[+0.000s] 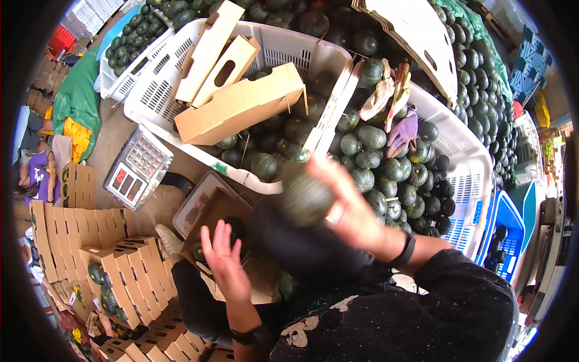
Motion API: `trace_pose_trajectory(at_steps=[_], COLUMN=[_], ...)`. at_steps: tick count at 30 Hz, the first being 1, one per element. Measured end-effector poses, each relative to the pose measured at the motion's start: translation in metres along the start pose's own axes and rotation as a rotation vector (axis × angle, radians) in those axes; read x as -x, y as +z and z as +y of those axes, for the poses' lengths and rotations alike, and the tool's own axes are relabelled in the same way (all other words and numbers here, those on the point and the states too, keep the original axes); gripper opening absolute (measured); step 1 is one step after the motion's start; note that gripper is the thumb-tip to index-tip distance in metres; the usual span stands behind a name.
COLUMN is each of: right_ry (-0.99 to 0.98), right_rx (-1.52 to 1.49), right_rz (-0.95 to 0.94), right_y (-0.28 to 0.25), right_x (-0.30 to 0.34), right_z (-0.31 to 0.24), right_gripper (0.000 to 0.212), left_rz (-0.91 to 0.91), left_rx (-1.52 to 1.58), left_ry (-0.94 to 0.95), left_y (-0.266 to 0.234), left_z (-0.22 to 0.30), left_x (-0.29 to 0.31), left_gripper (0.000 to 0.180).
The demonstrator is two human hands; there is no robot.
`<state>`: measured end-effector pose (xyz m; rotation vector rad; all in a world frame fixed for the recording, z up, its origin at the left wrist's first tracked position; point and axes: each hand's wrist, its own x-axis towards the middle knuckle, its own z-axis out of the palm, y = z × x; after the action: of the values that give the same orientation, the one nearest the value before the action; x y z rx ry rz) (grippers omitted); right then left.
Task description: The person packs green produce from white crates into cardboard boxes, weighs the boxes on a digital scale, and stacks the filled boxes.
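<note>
White slatted crates point(464, 181) heaped with dark green squash point(372, 137), side by side. Flattened cardboard cartons point(238, 105) lying across the left crate's rim. Work gloves point(392, 96) draped on the divider between crates. Digital scale point(137, 168) on the floor, left. Stacked printed boxes point(114, 265) at lower left. Blue crate point(509, 232) at right edge.

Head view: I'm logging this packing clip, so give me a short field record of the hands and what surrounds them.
right hand: grips a dark green squash, blurred
left hand: open, fingers spread, holds nothing, above an open cardboard box
white crate: full of green squashes, gloves lying on top
scale: left of the box, keypad up
folded cartons: stacked at far left
</note>
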<state>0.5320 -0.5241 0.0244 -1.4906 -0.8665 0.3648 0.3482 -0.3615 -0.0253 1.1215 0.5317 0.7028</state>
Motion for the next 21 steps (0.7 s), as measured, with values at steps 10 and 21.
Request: trace_pose_trajectory(at_steps=[10, 21], right_ry=[0.601, 0.753], right_rx=[0.687, -0.100], right_rz=[-0.576, -0.110], right_y=[-0.098, -0.095], right_x=[-0.004, 0.017], right_z=[0.140, 0.127], right_gripper=[0.065, 0.071], left_rz=[0.322, 0.315], left_rx=[-0.353, -1.503], left_ry=[-0.259, -0.309], left_y=[-0.088, -0.124], left_z=[-0.073, -0.188], left_x=[-0.072, -0.056], left_gripper=[0.051, 0.078])
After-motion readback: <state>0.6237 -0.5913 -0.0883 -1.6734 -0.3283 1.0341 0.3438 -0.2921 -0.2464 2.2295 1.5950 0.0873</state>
